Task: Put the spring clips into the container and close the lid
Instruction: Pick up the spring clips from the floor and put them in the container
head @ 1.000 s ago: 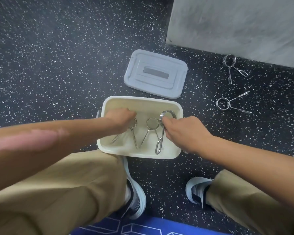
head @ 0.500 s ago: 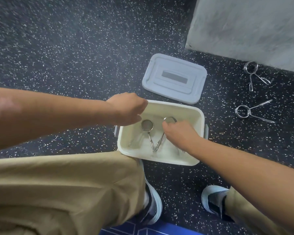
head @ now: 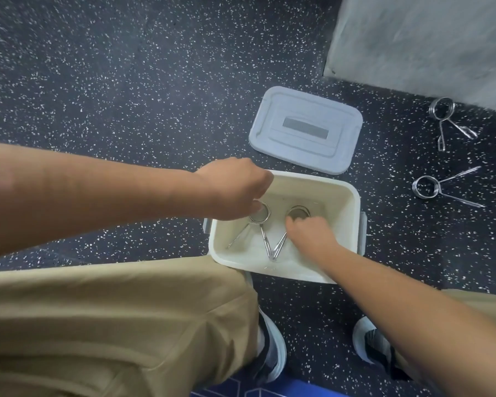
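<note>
While both hands (head: 232, 187) stay in the container (head: 347, 196), clips (head: 265, 239) unmoved, finger closure indiscernible.

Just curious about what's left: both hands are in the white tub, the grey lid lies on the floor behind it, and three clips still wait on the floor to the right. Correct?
Not quite: the head view shows two clips on the floor, one nearer the tub and one farther back. The rest is right.

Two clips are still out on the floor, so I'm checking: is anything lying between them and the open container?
Nothing visible does. Bare speckled floor separates the near clip and far clip from the container. The lid lies behind the container, off that path.
</note>
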Motion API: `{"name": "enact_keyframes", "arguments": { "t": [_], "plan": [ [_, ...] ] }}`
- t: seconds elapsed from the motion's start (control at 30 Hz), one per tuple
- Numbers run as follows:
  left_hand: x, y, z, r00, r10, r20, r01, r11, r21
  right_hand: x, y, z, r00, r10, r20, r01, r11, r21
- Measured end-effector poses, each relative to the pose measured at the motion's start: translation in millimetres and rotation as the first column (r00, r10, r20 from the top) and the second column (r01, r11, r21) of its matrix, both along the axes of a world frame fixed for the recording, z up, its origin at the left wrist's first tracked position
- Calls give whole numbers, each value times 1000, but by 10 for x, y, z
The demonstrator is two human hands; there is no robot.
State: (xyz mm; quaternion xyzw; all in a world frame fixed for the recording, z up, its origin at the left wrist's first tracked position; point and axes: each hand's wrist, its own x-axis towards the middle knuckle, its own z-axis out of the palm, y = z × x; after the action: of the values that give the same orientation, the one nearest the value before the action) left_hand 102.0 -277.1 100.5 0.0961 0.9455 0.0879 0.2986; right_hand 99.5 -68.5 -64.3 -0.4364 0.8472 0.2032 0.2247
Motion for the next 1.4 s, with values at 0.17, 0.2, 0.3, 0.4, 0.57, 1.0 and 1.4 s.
{"name": "enact_keyframes", "arguments": {
  "t": [0.17,0.2,0.3,0.4,0.57,1.0,1.4],
  "plan": [
    [-33,51,114,999,-7,-31,6,1000,-20,-70,-5,152,999,-31,28,31,999,-6],
    [-38,79,159,999,-12,-43,11,1000,-22,-101,10,244,999,-28,30,29,999,-17],
    [-45,163,300,996,-32,-79,30,999,-30,-266,63,599,999,-18,27,20,998,-62],
    [-50,309,508,993,-54,-109,50,998,-38,-471,191,1072,993,70,-94,-77,995,-69],
    [-96,665,912,979,-68,-192,60,997,-50,-900,444,1894,950,173,-262,-191,981,-43],
    [-545,1634,1077,954,-16,-298,25,999,27,-1804,1807,2913,919,-16,-394,13,1000,-12],
    [-1575,2410,-305,989,132,-73,-118,979,169,-2382,2839,1546,966,-127,-223,138,990,36]
  ]
}}
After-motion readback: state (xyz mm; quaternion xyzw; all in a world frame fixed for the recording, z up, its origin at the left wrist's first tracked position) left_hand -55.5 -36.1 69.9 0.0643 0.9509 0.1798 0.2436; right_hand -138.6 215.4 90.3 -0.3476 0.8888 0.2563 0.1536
